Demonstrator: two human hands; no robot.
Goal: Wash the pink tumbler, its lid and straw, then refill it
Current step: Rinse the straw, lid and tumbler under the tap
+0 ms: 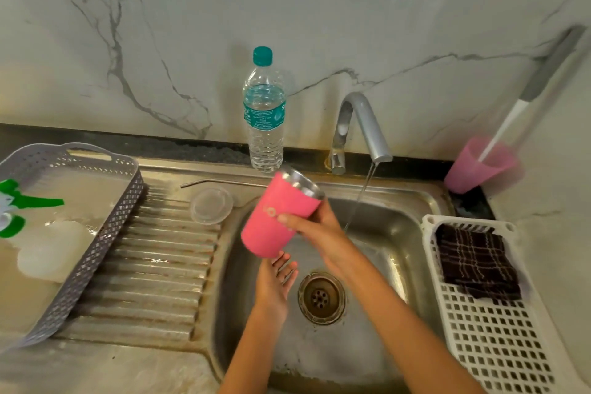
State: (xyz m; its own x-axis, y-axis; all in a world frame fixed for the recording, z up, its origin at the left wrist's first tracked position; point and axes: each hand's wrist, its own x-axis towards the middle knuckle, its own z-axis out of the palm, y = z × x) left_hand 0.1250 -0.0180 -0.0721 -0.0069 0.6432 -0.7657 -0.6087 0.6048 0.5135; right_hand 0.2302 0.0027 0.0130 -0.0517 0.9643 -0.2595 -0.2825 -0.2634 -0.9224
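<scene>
My right hand [315, 227] grips the pink tumbler [275, 217] near its steel rim and holds it tilted over the sink [399, 253], mouth toward the tap. Just below the tumbler's base is my left hand [275, 281], open, fingers pointing up at the base. Water runs from the tap [361, 125] in a thin stream [359, 198] to the right of the tumbler. The clear lid [211, 205] lies on the draining board, and the metal straw [224, 182] lies behind it. A water bottle [264, 112] with a teal cap stands at the back wall.
A grey basket [105, 233] with a green and white spray bottle [12, 208] sits on the left. A white rack [499, 323] carrying a dark checked cloth [473, 262] lies right of the sink. A pink cup [479, 166] holding a white handle stands at the back right.
</scene>
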